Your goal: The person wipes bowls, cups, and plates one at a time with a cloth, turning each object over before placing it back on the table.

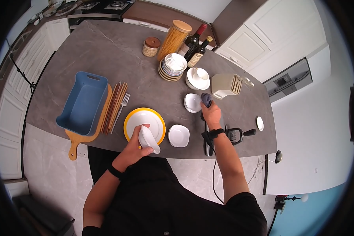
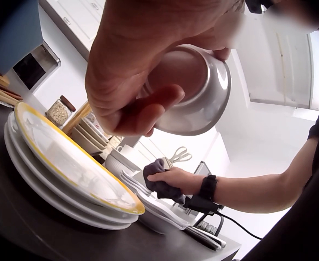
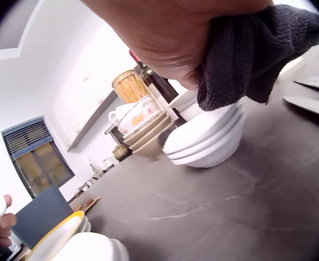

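My left hand (image 1: pixel 132 152) grips a white bowl (image 1: pixel 148 141) by its rim, tilted on its side above a stack of plates with a yellow-rimmed one (image 1: pixel 126 126) on top. In the left wrist view the bowl's underside (image 2: pixel 184 76) faces the camera, thumb and fingers around it. A dark grey cloth (image 3: pixel 241 60) is bunched in my right hand (image 1: pixel 212 116), close beside a stack of white bowls (image 1: pixel 192 103). Between the two hands, nearer the front edge, sits a white squarish bowl (image 1: pixel 179 136).
A blue bin (image 1: pixel 82 102) stands on a wooden board (image 1: pixel 72 147) at left, beside chopsticks (image 1: pixel 116 102) and a fork (image 1: pixel 124 102). Behind are stacked bowls (image 1: pixel 170 74), a pasta jar (image 1: pixel 175 39) and wine bottles (image 1: pixel 200 51). A knife block (image 1: pixel 224 84) and black-handled utensils (image 1: pixel 236 135) lie rightward.
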`<state>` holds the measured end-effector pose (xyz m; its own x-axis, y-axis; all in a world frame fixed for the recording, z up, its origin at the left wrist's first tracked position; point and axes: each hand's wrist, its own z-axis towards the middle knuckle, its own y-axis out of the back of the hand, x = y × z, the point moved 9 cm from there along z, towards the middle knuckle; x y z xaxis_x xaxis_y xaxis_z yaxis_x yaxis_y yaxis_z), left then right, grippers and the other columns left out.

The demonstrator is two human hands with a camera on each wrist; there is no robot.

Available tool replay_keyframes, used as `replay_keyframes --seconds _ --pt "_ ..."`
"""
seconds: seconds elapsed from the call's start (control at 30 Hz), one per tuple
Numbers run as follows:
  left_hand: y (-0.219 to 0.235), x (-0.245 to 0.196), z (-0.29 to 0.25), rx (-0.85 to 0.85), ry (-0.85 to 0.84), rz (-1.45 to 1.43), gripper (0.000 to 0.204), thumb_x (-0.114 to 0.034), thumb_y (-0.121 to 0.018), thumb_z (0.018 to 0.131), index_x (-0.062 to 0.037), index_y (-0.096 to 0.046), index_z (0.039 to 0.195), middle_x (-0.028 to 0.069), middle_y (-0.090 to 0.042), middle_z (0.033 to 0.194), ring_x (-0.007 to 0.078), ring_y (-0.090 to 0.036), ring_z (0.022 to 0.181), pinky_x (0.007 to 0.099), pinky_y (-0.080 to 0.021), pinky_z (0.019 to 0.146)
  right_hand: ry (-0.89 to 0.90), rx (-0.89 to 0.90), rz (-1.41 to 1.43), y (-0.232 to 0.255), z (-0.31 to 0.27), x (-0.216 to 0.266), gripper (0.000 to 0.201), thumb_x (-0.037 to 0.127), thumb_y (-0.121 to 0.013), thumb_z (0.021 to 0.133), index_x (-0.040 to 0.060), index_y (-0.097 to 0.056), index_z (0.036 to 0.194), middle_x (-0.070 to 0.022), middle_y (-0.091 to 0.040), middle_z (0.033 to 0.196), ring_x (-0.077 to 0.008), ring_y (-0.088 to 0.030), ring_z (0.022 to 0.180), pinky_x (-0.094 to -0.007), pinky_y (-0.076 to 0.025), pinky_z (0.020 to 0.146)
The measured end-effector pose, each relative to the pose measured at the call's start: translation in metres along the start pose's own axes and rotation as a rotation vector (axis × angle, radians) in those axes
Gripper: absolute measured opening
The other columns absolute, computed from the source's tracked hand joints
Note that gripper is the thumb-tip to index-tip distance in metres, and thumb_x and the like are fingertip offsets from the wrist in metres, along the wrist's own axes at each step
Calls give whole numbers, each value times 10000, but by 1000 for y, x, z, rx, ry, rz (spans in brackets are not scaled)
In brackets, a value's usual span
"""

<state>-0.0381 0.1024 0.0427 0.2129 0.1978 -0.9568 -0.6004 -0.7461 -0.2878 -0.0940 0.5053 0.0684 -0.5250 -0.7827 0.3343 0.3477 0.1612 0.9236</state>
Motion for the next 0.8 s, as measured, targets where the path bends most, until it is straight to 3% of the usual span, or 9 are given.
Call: replay_keyframes --seconds 0.1,0.2,0.27,0.33,0.4,0.5,0.6,0.73,0.8 --pt "4 -4 2 -27 -6 -21 873 -133 -767 829 -127 -276 1551 151 -393 1475 298 -427 1410 446 -412 1158 118 -53 78 32 -20 33 585 537 -731 900 -16 -706 1088 -268 -742 933 -425 -739 889 -486 -570 804" --pt "5 -6 7 -55 -12 -23 902 -121 -780 824 -120 -256 1558 153 -386 1485 292 -434 1407 440 -415 1159 142 175 486 47 -57 77 624 575 -693 946 -29 -693 1103 -196 -748 871 -316 -735 788 -437 -565 756" --pt "4 -6 10 -61 -13 -15 926 -112 -790 820 -119 -240 1565 153 -376 1491 286 -430 1409 432 -415 1161 -4 508 728 38 -93 108 657 599 -621 999 -24 -668 1203 -147 -743 941 -225 -700 834 -378 -560 779" --pt "-1 -8 13 -58 -16 -23 975 -127 -810 810 -96 -207 1576 153 -362 1495 276 -416 1417 425 -414 1163 128 567 829 25 -120 137 685 588 -553 1039 -46 -621 1290 -156 -734 1070 -238 -697 937 -363 -551 856" --pt "-6 -9 15 -52 -34 -42 1029 -150 -830 799 -69 -171 1586 152 -351 1498 267 -404 1424 419 -411 1166 97 697 896 30 -160 176 681 567 -519 1058 -53 -596 1328 -193 -715 1141 -253 -693 1017 -367 -530 932" --pt "-8 -15 12 -45 -85 -70 1145 -198 -861 767 -7 -95 1596 152 -343 1502 258 -391 1429 416 -390 1180 258 708 838 14 -192 206 550 462 -526 1074 -44 -623 1266 -240 -724 1023 -311 -712 970 -390 -537 889" --pt "3 -19 2 -113 -67 42 1141 -374 -862 762 -17 -168 1594 159 -410 1493 274 -396 1439 421 -333 1197 257 844 761 10 -203 216 480 384 -554 1081 -32 -624 1308 -190 -685 1203 -205 -651 1084 -349 -508 942" --pt "2 -18 1 -93 -87 9 1123 -406 -850 767 -23 -188 1589 162 -419 1488 273 -408 1430 420 -330 1198 514 520 891 30 -197 223 350 281 -635 1044 -46 -667 1165 -201 -725 970 -282 -707 878 -392 -539 813" --pt "-1 -21 2 -69 -99 -23 1109 -397 -847 764 -30 -199 1586 162 -417 1492 270 -413 1428 418 -327 1201 472 485 912 30 -195 215 306 239 -653 1036 -35 -675 1172 -165 -726 982 -236 -697 880 -367 -540 812"
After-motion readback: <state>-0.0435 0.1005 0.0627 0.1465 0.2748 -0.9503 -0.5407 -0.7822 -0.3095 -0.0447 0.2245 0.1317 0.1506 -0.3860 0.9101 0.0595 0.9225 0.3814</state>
